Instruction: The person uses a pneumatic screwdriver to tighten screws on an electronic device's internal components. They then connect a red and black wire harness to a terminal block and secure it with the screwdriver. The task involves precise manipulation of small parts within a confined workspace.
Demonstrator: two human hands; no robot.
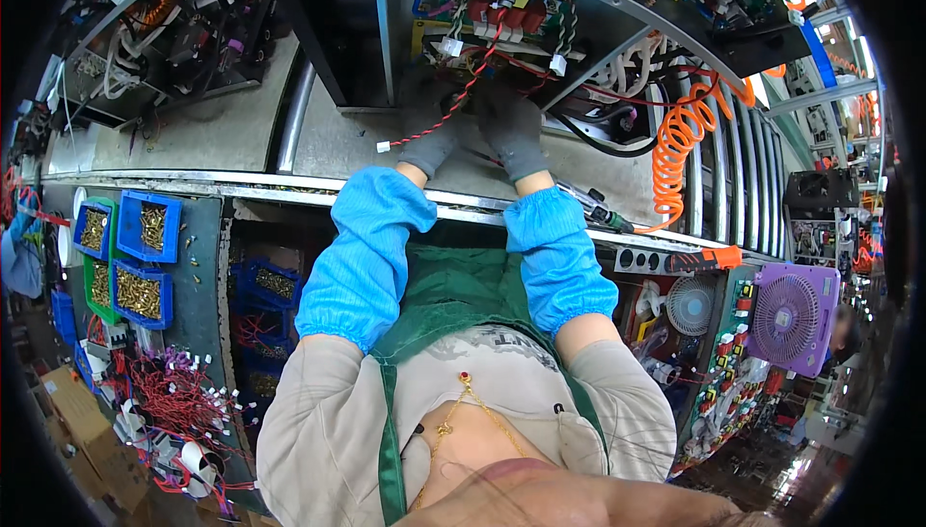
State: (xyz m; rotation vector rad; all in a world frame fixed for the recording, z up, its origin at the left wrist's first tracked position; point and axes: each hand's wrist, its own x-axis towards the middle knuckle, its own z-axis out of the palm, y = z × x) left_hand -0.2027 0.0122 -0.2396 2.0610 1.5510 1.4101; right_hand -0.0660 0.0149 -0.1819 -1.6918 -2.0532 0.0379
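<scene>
At the far edge of the grey workbench (222,132), I see my gloved left hand (431,132) and right hand (511,127) working side by side at an open circuit assembly (492,21); a red-black twisted wire (439,122) crosses the left glove. Whether either hand's fingers grip anything, I cannot tell.

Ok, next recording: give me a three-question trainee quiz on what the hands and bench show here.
1. True or false: both hands wear grey gloves.
2. What colour is the coiled air hose? A green, B orange, C white.
3. What fills the blue bins on the person's left?

Key:
1. True: left hand and right hand are gloved, at the open chassis.
2. B.
3. Small brass-coloured parts.
</scene>
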